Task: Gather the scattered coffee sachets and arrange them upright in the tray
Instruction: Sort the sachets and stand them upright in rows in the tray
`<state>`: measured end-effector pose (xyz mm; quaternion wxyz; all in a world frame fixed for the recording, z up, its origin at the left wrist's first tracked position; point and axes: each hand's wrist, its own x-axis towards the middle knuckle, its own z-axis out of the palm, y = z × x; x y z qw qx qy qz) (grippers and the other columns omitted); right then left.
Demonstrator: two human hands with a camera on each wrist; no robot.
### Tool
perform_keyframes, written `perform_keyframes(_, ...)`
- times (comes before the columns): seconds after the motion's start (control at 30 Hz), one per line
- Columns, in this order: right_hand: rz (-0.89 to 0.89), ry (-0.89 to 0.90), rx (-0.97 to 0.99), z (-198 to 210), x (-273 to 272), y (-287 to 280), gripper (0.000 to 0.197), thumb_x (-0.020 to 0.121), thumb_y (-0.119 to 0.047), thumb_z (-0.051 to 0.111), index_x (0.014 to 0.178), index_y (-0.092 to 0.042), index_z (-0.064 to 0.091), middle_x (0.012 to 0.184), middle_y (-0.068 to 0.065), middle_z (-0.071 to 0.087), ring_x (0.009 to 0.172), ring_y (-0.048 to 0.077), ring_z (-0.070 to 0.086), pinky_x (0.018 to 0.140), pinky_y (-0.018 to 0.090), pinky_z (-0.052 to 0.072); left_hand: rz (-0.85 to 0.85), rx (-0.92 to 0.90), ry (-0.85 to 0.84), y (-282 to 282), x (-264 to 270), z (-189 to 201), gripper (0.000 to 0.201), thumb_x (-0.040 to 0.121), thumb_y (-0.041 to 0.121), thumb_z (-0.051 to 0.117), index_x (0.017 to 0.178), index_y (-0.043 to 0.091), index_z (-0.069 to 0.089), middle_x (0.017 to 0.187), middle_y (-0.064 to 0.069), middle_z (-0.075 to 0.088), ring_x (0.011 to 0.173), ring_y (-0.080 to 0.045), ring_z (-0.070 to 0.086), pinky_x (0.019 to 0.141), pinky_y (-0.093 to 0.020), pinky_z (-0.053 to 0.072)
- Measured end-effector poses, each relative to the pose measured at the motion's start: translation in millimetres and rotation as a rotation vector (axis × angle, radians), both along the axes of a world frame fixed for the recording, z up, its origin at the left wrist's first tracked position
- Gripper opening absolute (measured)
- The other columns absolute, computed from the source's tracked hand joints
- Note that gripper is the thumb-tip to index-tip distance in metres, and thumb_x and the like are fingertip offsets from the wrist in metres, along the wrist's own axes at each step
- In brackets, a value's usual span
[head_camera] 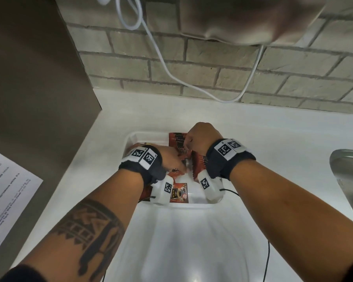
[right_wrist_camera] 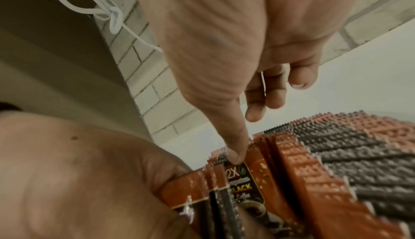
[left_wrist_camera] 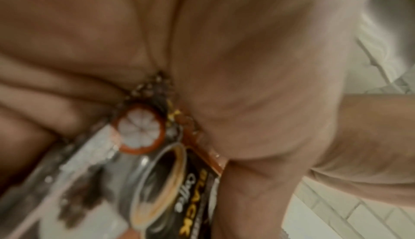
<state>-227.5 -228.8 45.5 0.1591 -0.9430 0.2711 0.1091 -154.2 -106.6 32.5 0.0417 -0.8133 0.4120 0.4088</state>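
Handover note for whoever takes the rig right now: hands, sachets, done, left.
Left hand: over the white tray, fingers closed round a Black Coffee sachet.
Right hand: at the upright row of sachets, thumb pressing one top edge; a pinch is not clear.
Done: a row stands on edge in the far part of the tray.
Left: a flat sachet lies at the near end, and others under the left wrist; stand these in the row.

Sachets point(head_camera: 178, 142) in tray point(head_camera: 130, 139) on counter point(head_camera: 273, 139), sink point(head_camera: 348, 176) right
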Motion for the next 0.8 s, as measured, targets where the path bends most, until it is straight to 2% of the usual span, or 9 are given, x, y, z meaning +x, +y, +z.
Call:
perform_keyframes(0.1,-0.022,0.005,0.033,-7,0,-4,0.017,0.080,-0.023,0.060,0.079,-0.019,0.077,0.084,-0.005,0.072,0.074,0.014,0.064,0.059,0.025,0.046,0.026,-0.024,0.024,-3,3,-4,0.048,0.085,0.055,0.067,0.120,0.022,0.068,0.117,-0.001,0.069,0.108,-0.021,0.062,0.100,-0.036,0.047)
perform_keyframes(0.2,-0.035,0.000,0.064,-7,-1,-5,0.017,0.077,-0.022,0.060,0.075,-0.020,0.077,0.079,-0.006,0.072,0.074,0.014,0.065,0.058,0.025,0.046,0.048,-0.035,0.059,-4,8,-7,0.050,0.085,0.055,0.068,0.121,0.022,0.068,0.119,-0.001,0.069,0.109,-0.021,0.062,0.102,-0.037,0.046)
perform_keyframes(0.3,-0.034,-0.023,0.086,-4,-2,-4,0.017,0.076,-0.020,0.061,0.072,-0.022,0.078,0.079,-0.007,0.072,0.075,0.013,0.066,0.061,0.026,0.050,0.063,-0.042,0.079,-3,10,-8,0.054,0.084,0.058,0.068,0.124,0.022,0.067,0.121,0.000,0.069,0.109,-0.019,0.061,0.101,-0.035,0.045)
perform_keyframes(0.43,0.006,-0.043,0.092,-1,-3,-2,0.026,0.081,-0.012,0.060,0.070,-0.026,0.078,0.082,-0.011,0.073,0.078,0.011,0.064,0.067,0.025,0.050,0.063,-0.053,0.056,-1,9,-6,0.054,0.086,0.058,0.066,0.125,0.022,0.066,0.121,0.000,0.067,0.104,-0.018,0.058,0.090,-0.029,0.039)
perform_keyframes(0.67,0.041,-0.062,0.070,3,-6,-2,0.034,0.083,-0.010,0.061,0.060,-0.035,0.068,0.083,-0.013,0.072,0.083,0.012,0.065,0.076,0.027,0.054,0.039,-0.049,0.035,2,6,-1,0.056,0.089,0.059,0.062,0.130,0.022,0.062,0.127,0.000,0.065,0.102,-0.017,0.053,0.089,-0.027,0.034)
perform_keyframes(0.8,0.042,-0.076,0.074,8,-9,0,0.029,0.084,-0.010,0.062,0.073,-0.033,0.074,0.089,-0.013,0.072,0.088,0.012,0.065,0.081,0.028,0.055,0.034,-0.052,0.039,2,4,1,0.058,0.089,0.059,0.061,0.133,0.021,0.061,0.131,-0.002,0.063,0.103,-0.017,0.051,0.089,-0.027,0.033)
